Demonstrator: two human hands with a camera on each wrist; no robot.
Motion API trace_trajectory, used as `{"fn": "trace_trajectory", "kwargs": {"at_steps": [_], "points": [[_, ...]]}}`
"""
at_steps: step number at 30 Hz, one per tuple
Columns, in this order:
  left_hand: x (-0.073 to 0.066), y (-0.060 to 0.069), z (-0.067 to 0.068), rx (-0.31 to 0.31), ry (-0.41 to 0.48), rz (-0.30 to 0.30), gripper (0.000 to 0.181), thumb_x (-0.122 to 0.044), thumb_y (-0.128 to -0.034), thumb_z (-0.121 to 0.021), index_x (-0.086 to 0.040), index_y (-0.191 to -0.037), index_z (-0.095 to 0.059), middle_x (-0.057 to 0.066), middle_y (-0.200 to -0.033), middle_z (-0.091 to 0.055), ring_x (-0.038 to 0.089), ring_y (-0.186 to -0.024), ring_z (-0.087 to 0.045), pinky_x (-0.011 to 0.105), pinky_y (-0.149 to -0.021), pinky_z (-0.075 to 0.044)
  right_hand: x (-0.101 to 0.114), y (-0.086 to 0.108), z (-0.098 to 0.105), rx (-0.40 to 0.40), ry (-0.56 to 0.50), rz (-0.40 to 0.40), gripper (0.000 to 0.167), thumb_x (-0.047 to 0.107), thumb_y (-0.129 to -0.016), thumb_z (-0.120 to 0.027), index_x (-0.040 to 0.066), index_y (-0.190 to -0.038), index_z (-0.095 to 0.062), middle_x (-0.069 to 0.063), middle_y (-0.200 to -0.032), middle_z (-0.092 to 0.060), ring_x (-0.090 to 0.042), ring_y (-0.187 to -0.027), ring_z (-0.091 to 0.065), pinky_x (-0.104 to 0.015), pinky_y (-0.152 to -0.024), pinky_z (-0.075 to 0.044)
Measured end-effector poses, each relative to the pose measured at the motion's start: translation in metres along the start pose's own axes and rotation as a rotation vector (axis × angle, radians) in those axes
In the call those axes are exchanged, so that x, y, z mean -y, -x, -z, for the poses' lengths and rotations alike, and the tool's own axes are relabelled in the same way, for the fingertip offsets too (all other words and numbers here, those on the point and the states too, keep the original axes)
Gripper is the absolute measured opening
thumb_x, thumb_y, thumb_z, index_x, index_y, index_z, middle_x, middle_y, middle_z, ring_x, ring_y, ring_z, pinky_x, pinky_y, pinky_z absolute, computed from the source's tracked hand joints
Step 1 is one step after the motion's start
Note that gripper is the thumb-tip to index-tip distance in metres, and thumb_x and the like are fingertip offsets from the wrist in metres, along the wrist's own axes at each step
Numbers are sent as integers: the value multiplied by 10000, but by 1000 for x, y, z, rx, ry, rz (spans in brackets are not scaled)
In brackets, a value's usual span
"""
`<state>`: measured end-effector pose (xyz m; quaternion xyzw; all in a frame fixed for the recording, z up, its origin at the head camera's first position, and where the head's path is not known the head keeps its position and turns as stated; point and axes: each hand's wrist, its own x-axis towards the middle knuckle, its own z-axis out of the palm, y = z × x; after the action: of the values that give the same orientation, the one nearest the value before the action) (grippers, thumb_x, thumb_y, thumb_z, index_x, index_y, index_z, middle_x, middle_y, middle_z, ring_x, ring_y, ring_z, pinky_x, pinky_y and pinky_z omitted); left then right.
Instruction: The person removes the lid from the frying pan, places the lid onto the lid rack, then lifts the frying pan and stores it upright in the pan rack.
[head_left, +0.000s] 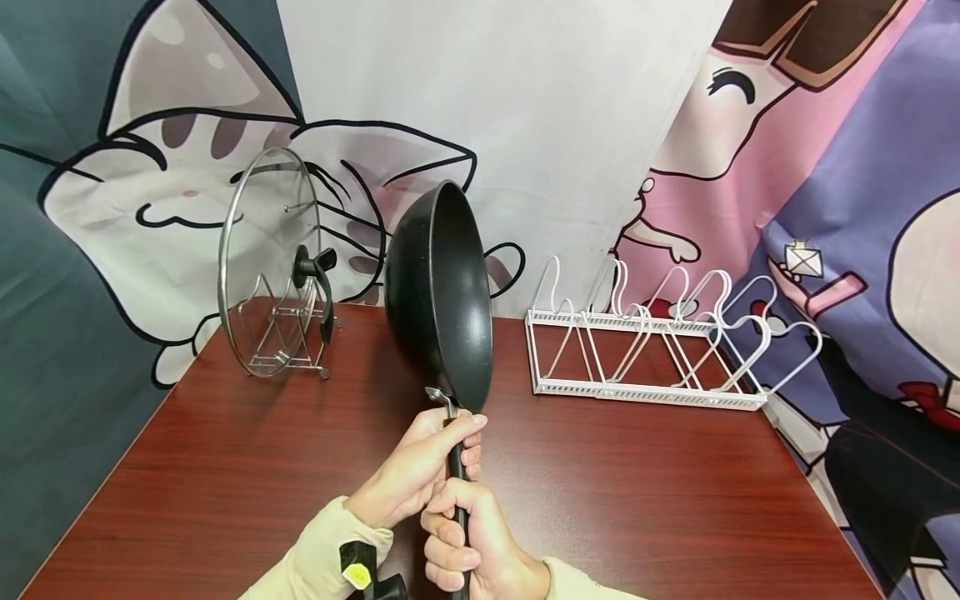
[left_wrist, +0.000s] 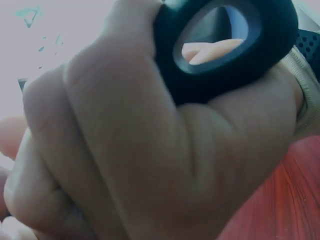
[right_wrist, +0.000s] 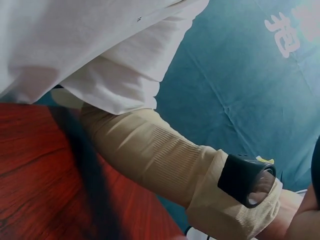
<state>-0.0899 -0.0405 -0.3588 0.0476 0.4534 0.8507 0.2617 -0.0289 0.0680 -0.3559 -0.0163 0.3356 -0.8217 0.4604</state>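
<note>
A black wok [head_left: 442, 292] is held up on its side in the head view, its hollow facing right and its handle pointing down. My left hand [head_left: 420, 467] grips the handle near the bowl, thumb lying along it. Lower down, my right hand [head_left: 480, 537] wraps its fingers round the same handle [head_left: 459, 533]. The left wrist view shows the handle's looped end [left_wrist: 225, 85] close up, above curled fingers. In the right wrist view there is mostly a sleeved forearm [right_wrist: 160, 155]; the hands' grip is hardly visible there.
On the left of the brown table [head_left: 637, 492] a glass lid [head_left: 225, 275] with a black knob stands upright in a small wire rack [head_left: 288, 362]. A white rack [head_left: 645, 390] with several looped dividers stands at the back right. Printed cloth [head_left: 480, 83] hangs behind.
</note>
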Motion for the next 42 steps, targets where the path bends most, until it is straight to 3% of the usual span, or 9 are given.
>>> {"fn": "trace_trajectory", "kwargs": {"at_steps": [13,20,32,42], "points": [[-6,4,-13,-86,-275,-57,249,-199,-874,-605,-62,-804,-409,15,-562,-433,132,-464,-454,226,-482,-410,-7,-4,10,232,-1,173,291,152,-791,-274,185,-503,-306,121,-406,-260,21,-292,-251,-161,-298,-179],[-12,6,-19,-123,-471,-101,229,-183,-882,-580,-56,-747,-447,35,-523,-490,156,-452,-499,252,-471,-441,-7,-3,10,321,-49,202,230,154,-785,-311,180,-556,-300,114,-437,-261,20,-302,-261,-153,-300,-198],[-18,1,-26,-132,-506,-104,210,-176,-873,-572,-53,-751,-453,39,-528,-498,154,-458,-508,250,-471,-441,2,1,7,286,-81,206,187,142,-762,-315,187,-581,-306,129,-441,-288,41,-307,-319,-157,-298,-196],[-26,-9,-42,-130,-509,-118,61,-86,-820,-483,-54,-794,-438,58,-541,-491,158,-455,-516,237,-477,-443,17,8,5,381,-107,228,169,130,-783,-301,178,-621,-301,109,-469,-270,24,-317,-279,-158,-299,-183]]}}
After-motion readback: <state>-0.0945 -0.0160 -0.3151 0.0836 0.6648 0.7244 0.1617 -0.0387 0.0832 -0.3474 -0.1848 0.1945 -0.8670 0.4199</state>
